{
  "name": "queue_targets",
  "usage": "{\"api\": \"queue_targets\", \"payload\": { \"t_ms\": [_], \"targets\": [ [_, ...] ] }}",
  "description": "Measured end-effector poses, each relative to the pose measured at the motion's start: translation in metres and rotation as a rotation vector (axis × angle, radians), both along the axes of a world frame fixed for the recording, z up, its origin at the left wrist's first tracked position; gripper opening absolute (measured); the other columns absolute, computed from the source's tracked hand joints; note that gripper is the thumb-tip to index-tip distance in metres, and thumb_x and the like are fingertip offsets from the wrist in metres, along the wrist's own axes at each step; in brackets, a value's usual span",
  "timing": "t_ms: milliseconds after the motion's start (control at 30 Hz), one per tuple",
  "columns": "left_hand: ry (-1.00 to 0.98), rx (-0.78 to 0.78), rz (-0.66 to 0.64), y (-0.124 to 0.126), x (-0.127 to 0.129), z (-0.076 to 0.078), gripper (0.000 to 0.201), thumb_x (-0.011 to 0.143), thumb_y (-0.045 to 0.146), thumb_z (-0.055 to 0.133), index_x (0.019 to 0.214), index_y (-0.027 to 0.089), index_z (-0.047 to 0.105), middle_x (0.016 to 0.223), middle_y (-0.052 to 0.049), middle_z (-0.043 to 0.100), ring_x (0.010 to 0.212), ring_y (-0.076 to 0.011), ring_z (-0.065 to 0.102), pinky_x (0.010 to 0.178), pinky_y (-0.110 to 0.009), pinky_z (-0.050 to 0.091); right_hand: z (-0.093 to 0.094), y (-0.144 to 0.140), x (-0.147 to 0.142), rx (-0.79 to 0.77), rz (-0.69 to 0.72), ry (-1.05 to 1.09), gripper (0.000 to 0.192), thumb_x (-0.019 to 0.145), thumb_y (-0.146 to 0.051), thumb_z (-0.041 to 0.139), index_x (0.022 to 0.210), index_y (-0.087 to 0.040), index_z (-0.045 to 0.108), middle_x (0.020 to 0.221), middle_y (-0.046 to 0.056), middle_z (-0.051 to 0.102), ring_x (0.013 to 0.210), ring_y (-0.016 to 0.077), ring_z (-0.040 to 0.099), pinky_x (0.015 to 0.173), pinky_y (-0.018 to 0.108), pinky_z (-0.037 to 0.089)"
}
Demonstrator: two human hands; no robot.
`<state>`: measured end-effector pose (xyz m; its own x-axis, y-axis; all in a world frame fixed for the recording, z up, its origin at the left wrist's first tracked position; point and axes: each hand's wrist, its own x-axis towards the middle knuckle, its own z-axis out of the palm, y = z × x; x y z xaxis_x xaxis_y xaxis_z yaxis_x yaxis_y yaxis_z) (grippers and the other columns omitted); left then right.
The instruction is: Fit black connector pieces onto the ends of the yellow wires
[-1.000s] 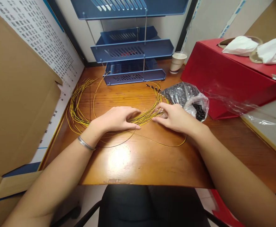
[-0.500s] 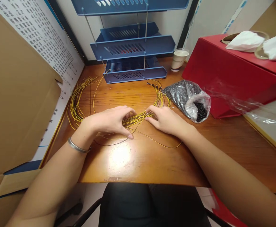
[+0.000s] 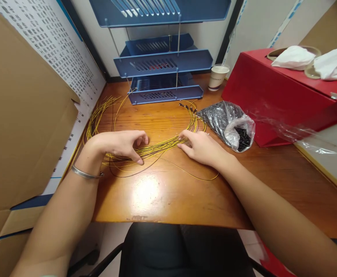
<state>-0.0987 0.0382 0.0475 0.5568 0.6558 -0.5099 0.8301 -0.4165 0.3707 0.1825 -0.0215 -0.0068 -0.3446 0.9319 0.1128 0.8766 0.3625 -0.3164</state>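
Head view, clock read from mid-bundle: the yellow and dark wires lie in a long bundle across the desk, curling up at 10 and 1 o'clock, where dark tips show. At 9 o'clock the left hand hangs over them, thumb and fingers spread wide; its palm and wrist hide part of the bundle. At 3 o'clock the right hand has thumb and forefinger narrowly curved about the wires; its other fingers are hidden, so I cannot tell whether it grips. Both forearms run off the frame.

The rack, at 12, is cut off by the upper edge. At 2 is a clear bag, its small black pieces hard to make out, with the red box beyond.

The cup, at 1, bears a dark line of print too small to read. At 10, a sheet carries rows of blurred, illegible characters, its lower part covered by the carton at 9.
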Motion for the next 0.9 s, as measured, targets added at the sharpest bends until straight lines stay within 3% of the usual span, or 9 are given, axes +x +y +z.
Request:
{"api": "queue_targets", "payload": {
  "t_ms": [133,233,400,667,800,900],
  "targets": [
    [0.059,0.064,-0.006,-0.013,0.007,0.008,0.073,0.055,0.057,0.087,0.112,0.022,0.059,0.111,-0.004,0.065,0.096,-0.0226,0.059,0.083,-0.031,0.047,0.001,0.0,0.001,0.008,-0.011,0.004,0.031,0.096,-0.037,0.058,0.119,-0.017,0.066,0.091,0.012,0.076,0.085,0.0248,0.07,0.074,0.033,0.044],
    [0.087,0.115,-0.004,-0.019,0.012,0.01,0.059,0.059,0.048,0.084,0.107,0.023,0.059,0.107,-0.002,0.066,0.094,-0.0219,0.06,0.08,-0.03,0.046,0.002,0.0,0.002,-0.004,-0.016,0.01,0.031,0.096,-0.037,0.058,0.118,-0.017,0.066,0.095,0.014,0.076,0.086,0.0258,0.07,0.074,0.034,0.045],
    [-0.017,0.073,0.033,-0.011,0.002,0.008,0.038,0.075,0.045,0.069,0.103,0.021,0.059,0.098,-0.003,0.066,0.085,-0.0185,0.059,0.073,-0.027,0.045,0.001,0.002,0.002,-0.021,0.004,0.048,0.024,0.097,-0.034,0.056,0.107,-0.017,0.068,0.097,0.012,0.076,0.088,0.0253,0.069,0.076,0.034,0.045],
    [-0.056,0.069,0.054,-0.004,-0.003,0.009,0.027,0.079,0.032,0.062,0.103,0.019,0.064,0.096,-0.003,0.069,0.082,-0.0158,0.062,0.072,-0.024,0.047,0.004,0.002,-0.002,0.032,-0.062,0.172,0.024,0.1,-0.038,0.051,0.095,-0.017,0.062,0.095,0.009,0.071,0.083,0.02,0.062,0.075,0.032,0.04],
    [-0.041,0.044,0.061,-0.007,0.001,0.011,0.033,0.082,0.044,0.066,0.102,0.019,0.066,0.093,-0.003,0.072,0.078,-0.0159,0.063,0.068,-0.024,0.046,0.007,0.0,-0.006,0.097,-0.085,0.294,0.037,0.106,-0.033,0.029,0.08,-0.02,0.051,0.085,0.007,0.065,0.082,0.0191,0.058,0.077,0.033,0.037],
    [-0.132,0.078,0.092,-0.01,0.01,0.008,0.043,0.088,0.058,0.062,0.107,0.02,0.068,0.101,-0.004,0.075,0.087,-0.0184,0.067,0.075,-0.027,0.049,0.004,-0.001,-0.013,0.116,-0.073,0.335,0.031,0.104,-0.028,0.031,0.079,-0.021,0.047,0.084,0.006,0.063,0.08,0.0181,0.056,0.075,0.032,0.035]
  ]
}}
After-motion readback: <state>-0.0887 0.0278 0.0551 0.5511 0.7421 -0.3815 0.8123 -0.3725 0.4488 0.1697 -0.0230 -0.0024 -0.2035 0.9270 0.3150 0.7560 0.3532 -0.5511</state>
